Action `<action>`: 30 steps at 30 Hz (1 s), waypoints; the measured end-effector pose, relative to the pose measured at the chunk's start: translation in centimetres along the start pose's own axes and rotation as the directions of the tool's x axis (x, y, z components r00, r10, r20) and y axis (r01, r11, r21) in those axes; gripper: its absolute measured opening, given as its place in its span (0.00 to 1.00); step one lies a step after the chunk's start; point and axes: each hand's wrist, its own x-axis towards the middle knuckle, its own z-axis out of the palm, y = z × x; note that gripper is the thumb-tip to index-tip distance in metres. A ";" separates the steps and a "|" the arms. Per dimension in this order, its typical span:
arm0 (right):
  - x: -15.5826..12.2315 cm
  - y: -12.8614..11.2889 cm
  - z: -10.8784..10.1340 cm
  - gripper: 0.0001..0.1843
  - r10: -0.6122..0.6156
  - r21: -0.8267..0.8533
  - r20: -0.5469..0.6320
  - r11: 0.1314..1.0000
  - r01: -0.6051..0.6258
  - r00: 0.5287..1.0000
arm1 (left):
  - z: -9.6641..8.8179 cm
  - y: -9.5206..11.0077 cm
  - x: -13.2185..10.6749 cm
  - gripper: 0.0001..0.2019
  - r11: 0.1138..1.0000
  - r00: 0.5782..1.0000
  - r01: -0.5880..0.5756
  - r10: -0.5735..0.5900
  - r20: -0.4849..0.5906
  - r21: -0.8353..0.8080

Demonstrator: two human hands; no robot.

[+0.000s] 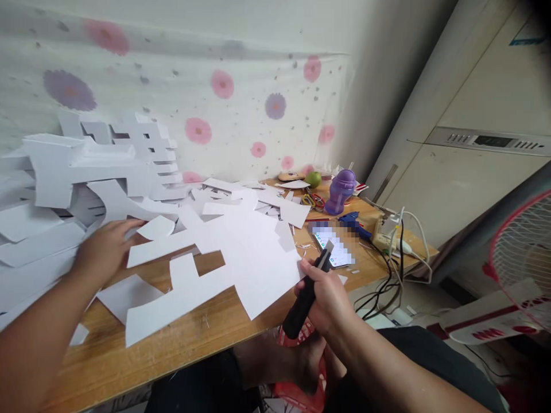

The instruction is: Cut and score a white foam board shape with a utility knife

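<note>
My right hand [329, 295] is wrapped round a black utility knife [303, 304], its blade pointing up and away from me. Beside that hand lies a large white cut-out board [258, 261] with notched edges, reaching over the desk's front edge. At the left, my left hand [105, 246] has its fingers stretched out by a small curved white piece [157, 228]; whether they touch it I cannot tell. Behind this hand stands a white stepped model [99, 160] made of board pieces.
White scraps cover much of the wooden desk [172, 355]. To the right are a phone [333, 244], a blue glue gun [355, 223], scissors [316, 201], a purple bottle [341, 192] and a power strip [383, 235] with cables. A fan [525, 258] stands beyond the desk.
</note>
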 end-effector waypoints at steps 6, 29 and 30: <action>0.4 1.8 0.8 0.08 0.053 -0.191 0.015 0.980 -0.049 0.998 | -0.5 -0.3 -1.2 0.21 0.950 0.938 0.310 -0.301 -0.173 0.028; 1.7 -2.8 -0.1 0.43 0.088 -0.839 0.429 0.407 0.361 0.899 | 4.5 5.1 -3.3 0.12 0.862 0.850 -0.507 0.501 -0.162 0.002; 2.2 -2.8 0.4 0.44 0.096 -0.866 0.433 0.322 0.383 0.896 | 4.7 4.9 -3.2 0.11 0.852 0.842 -0.523 0.515 -0.162 -0.006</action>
